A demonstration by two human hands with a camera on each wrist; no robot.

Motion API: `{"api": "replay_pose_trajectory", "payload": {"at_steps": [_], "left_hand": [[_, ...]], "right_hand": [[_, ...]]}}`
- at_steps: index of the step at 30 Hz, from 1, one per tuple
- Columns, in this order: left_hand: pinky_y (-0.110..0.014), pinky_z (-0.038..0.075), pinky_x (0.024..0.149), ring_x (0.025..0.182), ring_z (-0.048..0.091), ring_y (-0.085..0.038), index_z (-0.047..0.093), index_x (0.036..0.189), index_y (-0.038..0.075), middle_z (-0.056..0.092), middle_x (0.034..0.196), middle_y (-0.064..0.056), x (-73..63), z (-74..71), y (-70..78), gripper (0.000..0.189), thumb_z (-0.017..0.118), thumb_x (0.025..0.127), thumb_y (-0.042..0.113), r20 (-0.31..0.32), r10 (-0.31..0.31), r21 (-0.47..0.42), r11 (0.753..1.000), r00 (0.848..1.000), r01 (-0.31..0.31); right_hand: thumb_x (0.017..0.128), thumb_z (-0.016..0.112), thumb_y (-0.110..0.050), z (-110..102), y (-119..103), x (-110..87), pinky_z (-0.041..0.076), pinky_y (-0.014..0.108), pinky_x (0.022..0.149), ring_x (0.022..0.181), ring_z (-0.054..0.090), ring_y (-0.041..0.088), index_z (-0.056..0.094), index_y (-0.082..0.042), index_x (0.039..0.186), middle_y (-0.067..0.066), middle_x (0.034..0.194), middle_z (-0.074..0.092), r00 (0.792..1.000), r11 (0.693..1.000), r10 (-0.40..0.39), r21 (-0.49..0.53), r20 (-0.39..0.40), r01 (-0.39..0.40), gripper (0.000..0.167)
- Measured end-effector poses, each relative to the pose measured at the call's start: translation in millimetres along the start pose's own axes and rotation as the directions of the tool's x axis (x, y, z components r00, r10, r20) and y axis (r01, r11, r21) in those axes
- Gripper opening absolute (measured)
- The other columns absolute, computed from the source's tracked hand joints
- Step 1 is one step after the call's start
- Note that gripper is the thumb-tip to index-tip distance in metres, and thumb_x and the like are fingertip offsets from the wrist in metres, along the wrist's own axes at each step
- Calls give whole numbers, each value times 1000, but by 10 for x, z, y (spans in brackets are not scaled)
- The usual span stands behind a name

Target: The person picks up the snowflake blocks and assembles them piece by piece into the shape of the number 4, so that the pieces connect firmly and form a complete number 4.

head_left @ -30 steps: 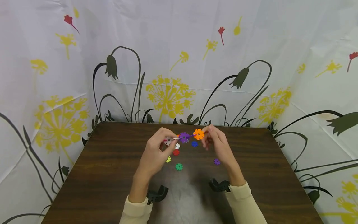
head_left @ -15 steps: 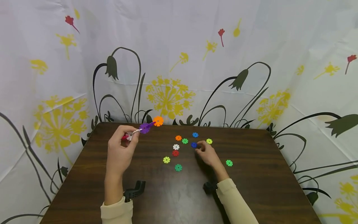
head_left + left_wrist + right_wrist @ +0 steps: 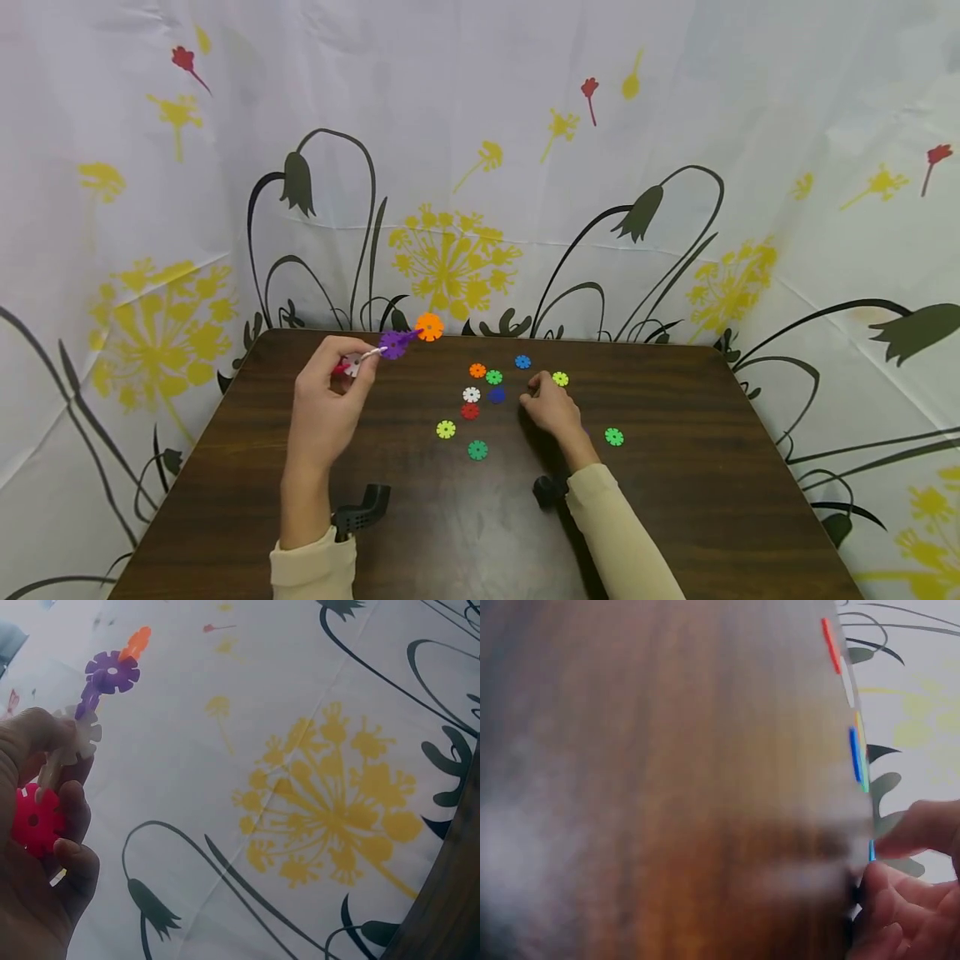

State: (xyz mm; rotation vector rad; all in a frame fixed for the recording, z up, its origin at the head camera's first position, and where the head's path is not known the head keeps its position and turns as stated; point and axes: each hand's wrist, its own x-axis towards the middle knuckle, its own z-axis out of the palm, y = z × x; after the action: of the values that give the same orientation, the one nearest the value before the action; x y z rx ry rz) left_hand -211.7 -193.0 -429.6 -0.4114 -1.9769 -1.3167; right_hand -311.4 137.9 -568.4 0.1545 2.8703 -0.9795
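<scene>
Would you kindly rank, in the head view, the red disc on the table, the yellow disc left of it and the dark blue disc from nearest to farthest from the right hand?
1. Dark blue disc, left of the right hand.
2. Red disc, farther left and slightly lower.
3. Yellow disc, farthest left of the three.

Behind the dark wood-grained table (image 3: 225,492) we see a white sheet (image 3: 517,50), which also wraps round both sides (it is creased in several places). On it we find drooping grey-green bell flowers (image 3: 642,214) on curved stems, big yellow flower heads (image 3: 446,271) and, higher up, small red blossoms (image 3: 589,87).
</scene>
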Motion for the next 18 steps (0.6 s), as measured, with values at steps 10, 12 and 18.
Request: {"api": "replay_pose_trajectory", "payload": {"at_steps": [10,12,18], "left_hand": [[-13,39,63,77,49,-4,71,108,1,66,100,-8,-4,6,-8,18,77,93,-8,14,1,3,1000,1000,-1],[-13,39,63,77,48,-4,71,107,0,65,100,-9,-7,8,-12,19,77,93,-9,15,1,1,1000,1000,-1],[-15,40,63,77,49,-5,71,107,1,66,99,-9,-1,22,2,20,77,92,-10,30,8,-18,1000,1000,-7]], "right_hand": [[95,79,-51,188,-194,46,49,40,72,81,65,19,66,-25,131,-2,100,70,991,993,-111,-26,73,113,46],[95,80,-46,224,-218,66,49,40,73,82,64,18,68,-23,124,-3,98,69,991,993,-112,-40,72,115,39],[100,76,-25,124,-242,52,47,34,70,79,57,19,68,-7,103,5,90,65,981,982,-159,122,110,145,20]]}}
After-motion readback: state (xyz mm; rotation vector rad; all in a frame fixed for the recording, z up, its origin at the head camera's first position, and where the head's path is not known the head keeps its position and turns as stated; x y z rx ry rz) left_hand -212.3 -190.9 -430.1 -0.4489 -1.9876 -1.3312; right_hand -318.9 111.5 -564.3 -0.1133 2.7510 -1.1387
